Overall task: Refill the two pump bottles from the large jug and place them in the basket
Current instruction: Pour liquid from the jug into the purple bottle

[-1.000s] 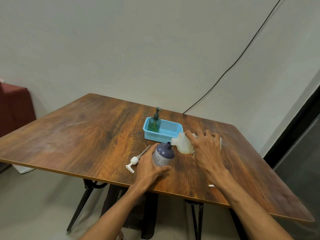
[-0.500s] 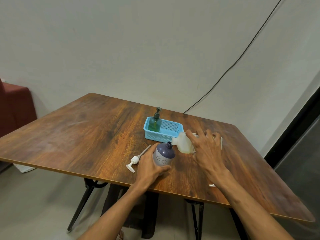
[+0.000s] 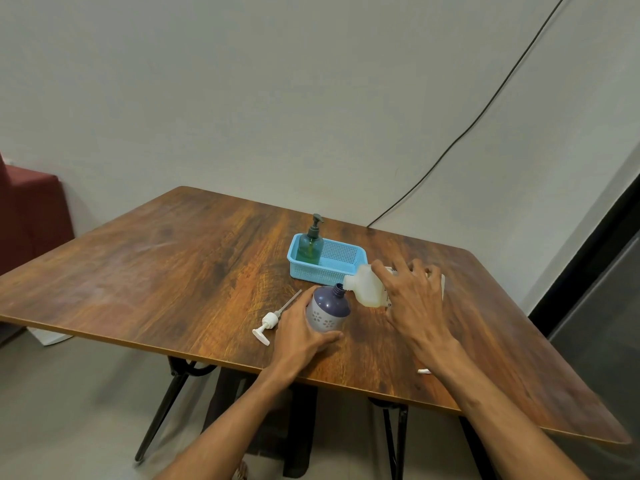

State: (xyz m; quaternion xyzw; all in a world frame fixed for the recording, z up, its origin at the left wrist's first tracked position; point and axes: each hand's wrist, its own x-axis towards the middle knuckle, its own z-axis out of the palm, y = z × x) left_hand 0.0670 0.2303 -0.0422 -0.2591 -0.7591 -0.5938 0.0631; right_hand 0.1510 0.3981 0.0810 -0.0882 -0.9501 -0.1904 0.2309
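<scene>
The task looks about half done: the green bottle (image 3: pixel 310 247) is standing capped in the basket (image 3: pixel 343 271), centre frame. Just below, the left hand (image 3: pixel 298 332) is gripping the open purple bottle (image 3: pixel 327 310), fingers curled round it. The right hand (image 3: pixel 414 299), fingers wrapped over the jug (image 3: pixel 367 287), is tilting its spout to the neck. The pump (image 3: pixel 266 325) is lying on the desk (image 3: pixel 173 271), left of the bottle, not yet refitted.

The right hand (image 3: pixel 412 299) covers most of the jug (image 3: pixel 363 289); only its neck end shows, and its print is too small to read. The left hand (image 3: pixel 298 334) hides the near-left side of the bottle (image 3: pixel 329 306). Whether liquid passes from jug to bottle cannot be told. A small white thing (image 3: pixel 424 371) at the near edge of the surface (image 3: pixel 173 271) lies mostly behind the right wrist. The cable (image 3: pixel 485 98) is cut off at the top.
</scene>
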